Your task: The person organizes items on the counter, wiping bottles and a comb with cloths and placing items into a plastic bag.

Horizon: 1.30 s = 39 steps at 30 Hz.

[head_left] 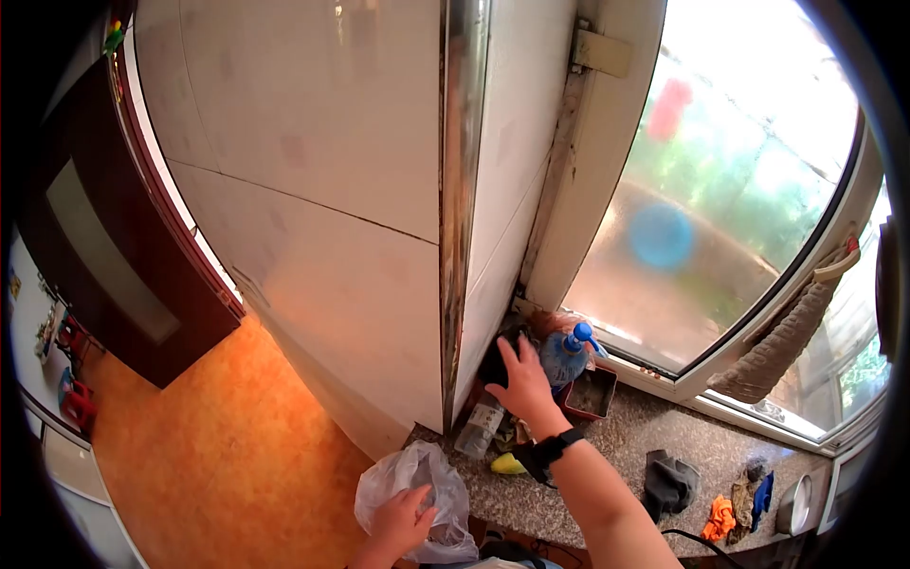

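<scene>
My right hand (520, 379), with a black band on the wrist, reaches over the left end of the speckled stone counter (540, 493). Its fingers are spread over a dark item (495, 362) in the corner; whether they touch it is unclear. Close by stand a blue pump bottle (566, 356) and a shallow tray (593, 393). A clear packet (480, 429) and a yellow item (508, 464) lie below the hand. My left hand (403, 520) is against a translucent plastic bag (434, 469) at the counter's edge, its fingers partly spread.
A tiled wall corner with a metal strip (462, 209) rises left of the counter. The window (720, 190) is behind it. Grey cloth (671, 484), orange cloth (719, 519) and a metal bowl (801, 503) lie to the right. A brown door (114, 237) stands at far left.
</scene>
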Available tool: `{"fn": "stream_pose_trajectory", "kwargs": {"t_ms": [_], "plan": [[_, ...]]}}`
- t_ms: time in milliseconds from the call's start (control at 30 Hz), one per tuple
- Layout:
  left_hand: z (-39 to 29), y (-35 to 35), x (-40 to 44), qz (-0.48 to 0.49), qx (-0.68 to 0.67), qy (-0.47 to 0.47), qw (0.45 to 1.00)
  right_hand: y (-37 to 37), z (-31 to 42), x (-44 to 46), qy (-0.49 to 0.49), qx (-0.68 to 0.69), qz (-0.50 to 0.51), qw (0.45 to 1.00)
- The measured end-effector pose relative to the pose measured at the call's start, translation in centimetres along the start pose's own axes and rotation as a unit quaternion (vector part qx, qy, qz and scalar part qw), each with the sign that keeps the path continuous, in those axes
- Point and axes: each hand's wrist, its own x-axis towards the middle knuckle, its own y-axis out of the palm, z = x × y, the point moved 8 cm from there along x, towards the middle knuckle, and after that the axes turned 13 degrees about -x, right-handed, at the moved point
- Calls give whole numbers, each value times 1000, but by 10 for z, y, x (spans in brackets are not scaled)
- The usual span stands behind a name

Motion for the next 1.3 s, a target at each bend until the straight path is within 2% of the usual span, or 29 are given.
{"fn": "stream_pose_trajectory", "kwargs": {"t_ms": [67,133,167,300,367,400,467,533,567,600,633,667,733,800,867,933,1000,1133,1200,1267,1300], "plan": [[9,11,11,43,19,-39,998,51,-8,-20,22,13,190,982],[18,18,27,49,45,-33,997,59,-2,-45,-3,35,156,987],[23,23,36,55,69,-26,996,48,6,-55,-8,93,152,984],[30,41,70,40,133,17,990,23,21,-95,-43,137,210,967],[35,58,82,77,159,13,984,10,20,-100,-43,139,217,965],[30,62,88,77,159,14,984,0,22,-93,-44,138,216,966],[27,72,94,99,193,-24,976,-21,10,-62,30,139,163,976],[39,90,101,111,208,-43,971,-22,8,-30,-28,92,84,992],[51,98,104,122,224,-62,965,-13,5,-15,-26,93,84,992],[63,102,104,123,226,-62,964,-1,4,-2,-43,24,82,995],[76,108,103,134,214,-64,966,12,2,7,-61,-46,78,994],[85,110,102,144,201,-66,967,26,-2,12,-62,-44,76,994],[85,98,91,139,179,-82,971,74,-23,12,7,-25,159,987],[84,84,78,133,155,-99,974,102,-31,9,24,-58,177,982],[84,74,68,135,145,-104,975,133,-43,-4,118,19,307,944],[87,68,59,124,132,-118,976,139,-41,-17,110,5,288,951],[87,61,54,110,117,-128,979,137,-28,-33,95,-8,351,931],[95,52,44,112,29,-170,979,127,-15,-63,51,-32,371,927],[96,51,41,114,8,-178,977,106,-21,-63,34,10,285,958],[93,53,40,127,16,-191,973,98,-29,-67,43,29,295,954],[89,56,40,128,16,-191,973,90,-29,-65,9,15,274,962]]}}
